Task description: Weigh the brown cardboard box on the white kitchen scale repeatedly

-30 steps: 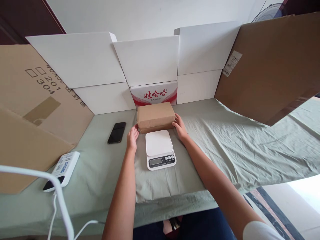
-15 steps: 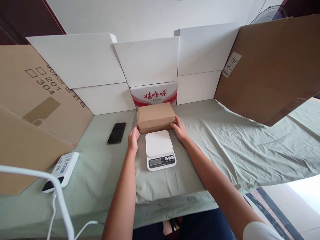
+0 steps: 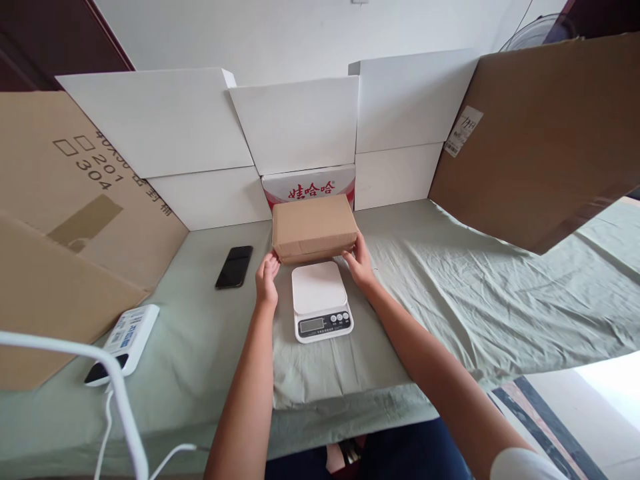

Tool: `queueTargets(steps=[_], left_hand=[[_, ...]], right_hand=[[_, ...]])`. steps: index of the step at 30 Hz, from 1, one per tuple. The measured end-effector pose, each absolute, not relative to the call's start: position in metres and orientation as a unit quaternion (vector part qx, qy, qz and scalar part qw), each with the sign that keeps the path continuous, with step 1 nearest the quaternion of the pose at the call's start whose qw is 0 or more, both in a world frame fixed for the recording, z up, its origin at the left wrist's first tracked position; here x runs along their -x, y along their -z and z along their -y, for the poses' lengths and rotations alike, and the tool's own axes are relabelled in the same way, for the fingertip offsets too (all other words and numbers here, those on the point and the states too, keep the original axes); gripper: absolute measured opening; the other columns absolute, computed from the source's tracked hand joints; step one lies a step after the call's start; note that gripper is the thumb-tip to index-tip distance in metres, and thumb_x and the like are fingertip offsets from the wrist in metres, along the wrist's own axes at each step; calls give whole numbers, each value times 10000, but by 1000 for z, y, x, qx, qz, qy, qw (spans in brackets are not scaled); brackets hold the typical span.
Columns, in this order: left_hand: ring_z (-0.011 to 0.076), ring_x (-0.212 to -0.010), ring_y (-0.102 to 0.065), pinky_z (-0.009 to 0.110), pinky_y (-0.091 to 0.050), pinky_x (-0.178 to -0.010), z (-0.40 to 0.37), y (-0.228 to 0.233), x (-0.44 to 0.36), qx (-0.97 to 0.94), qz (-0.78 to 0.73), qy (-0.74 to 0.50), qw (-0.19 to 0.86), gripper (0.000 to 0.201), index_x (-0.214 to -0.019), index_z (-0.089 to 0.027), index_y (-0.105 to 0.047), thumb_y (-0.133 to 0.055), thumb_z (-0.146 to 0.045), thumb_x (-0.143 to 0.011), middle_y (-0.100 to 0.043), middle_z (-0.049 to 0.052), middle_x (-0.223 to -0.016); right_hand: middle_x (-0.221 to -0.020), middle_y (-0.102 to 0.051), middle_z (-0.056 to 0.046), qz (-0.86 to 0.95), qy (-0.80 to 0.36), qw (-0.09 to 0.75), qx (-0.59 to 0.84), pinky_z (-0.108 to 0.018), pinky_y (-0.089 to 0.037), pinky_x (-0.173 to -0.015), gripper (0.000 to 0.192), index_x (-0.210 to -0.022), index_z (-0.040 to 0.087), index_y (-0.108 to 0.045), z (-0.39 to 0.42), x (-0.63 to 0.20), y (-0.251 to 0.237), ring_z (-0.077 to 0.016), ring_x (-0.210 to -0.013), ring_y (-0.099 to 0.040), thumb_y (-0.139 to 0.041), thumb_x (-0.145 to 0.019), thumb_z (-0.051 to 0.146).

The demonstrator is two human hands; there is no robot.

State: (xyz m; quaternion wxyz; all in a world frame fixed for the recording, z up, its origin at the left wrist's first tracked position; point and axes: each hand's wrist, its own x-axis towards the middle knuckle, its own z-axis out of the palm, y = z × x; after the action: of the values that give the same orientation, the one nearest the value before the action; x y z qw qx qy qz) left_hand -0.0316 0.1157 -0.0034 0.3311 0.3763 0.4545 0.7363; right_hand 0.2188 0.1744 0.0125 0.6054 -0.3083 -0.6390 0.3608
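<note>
A small brown cardboard box (image 3: 313, 227) is held just above the green cloth, behind a white digital scale (image 3: 320, 298). My left hand (image 3: 267, 279) grips its near left corner. My right hand (image 3: 358, 261) grips its near right corner from below. The scale's white platform is bare, and its display and buttons face me.
A black phone (image 3: 234, 266) lies left of the box. A white power strip (image 3: 125, 341) with a white cable (image 3: 120, 407) sits at the front left. White boxes (image 3: 295, 120), a red-printed carton (image 3: 311, 188) and brown cardboard sheets (image 3: 545, 133) wall in the green-covered table (image 3: 475, 293).
Both hands closed on the box's near corners and lifted it slightly off the cloth; it now covers more of the red-printed carton behind.
</note>
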Motion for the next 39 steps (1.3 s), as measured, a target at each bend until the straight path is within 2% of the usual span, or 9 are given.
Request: queueTargets(steps=[3,7,12,17,26,39], left_hand=[[335,-1317,-596,472,-417,-1148,-109,0,32,-385,-453,-745,303,698,-1238,-160,-705,-631,-701,-803,-662,202,-1349],[327,-1271,-631,480,-430,-1135,-96,-2,31,-389,-453,-752,279,715,-1233,-160,-705,-616,-717,-794,-696,190,-1290],[333,-1268,-634,487,-436,-1128,-77,-1,23,-381,-467,-750,274,735,-1251,-162,-699,-602,-725,-788,-701,192,-1281],[342,-1287,-618,490,-435,-1132,-57,0,14,-392,-469,-741,276,724,-1260,-164,-705,-584,-717,-810,-683,202,-1316],[345,-1312,-597,489,-423,-1143,-22,9,7,-385,-468,-746,276,723,-1256,-170,-710,-573,-723,-811,-682,196,-1322],[351,-1272,-627,486,-467,-1099,-17,10,7,-391,-466,-745,273,756,-1260,-142,-711,-554,-734,-817,-683,211,-1316]], right_hand=[[-1618,-387,-54,640,-353,616,294,-477,-320,-1252,734,-1529,319,-375,-167,-217,-14,-300,-1502,-367,-598,-895,614],[-1608,-396,-59,644,-346,614,297,-473,-336,-1243,726,-1534,324,-364,-154,-219,-16,-304,-1483,-394,-574,-908,624],[-1549,-461,-81,643,-339,606,323,-523,-345,-1223,718,-1524,316,-381,-139,-224,-17,-338,-1439,-430,-574,-900,617],[-1547,-461,-82,632,-348,605,338,-572,-345,-1208,715,-1512,319,-398,-123,-230,-16,-369,-1424,-424,-577,-888,620],[-1552,-447,-10,629,-352,602,345,-554,-377,-1193,624,-1500,432,-393,-85,-242,-13,-332,-1435,-423,-547,-917,590],[-1513,-478,-31,633,-342,605,340,-541,-395,-1170,613,-1495,409,-412,-87,-242,-11,-319,-1384,-455,-552,-918,562]])
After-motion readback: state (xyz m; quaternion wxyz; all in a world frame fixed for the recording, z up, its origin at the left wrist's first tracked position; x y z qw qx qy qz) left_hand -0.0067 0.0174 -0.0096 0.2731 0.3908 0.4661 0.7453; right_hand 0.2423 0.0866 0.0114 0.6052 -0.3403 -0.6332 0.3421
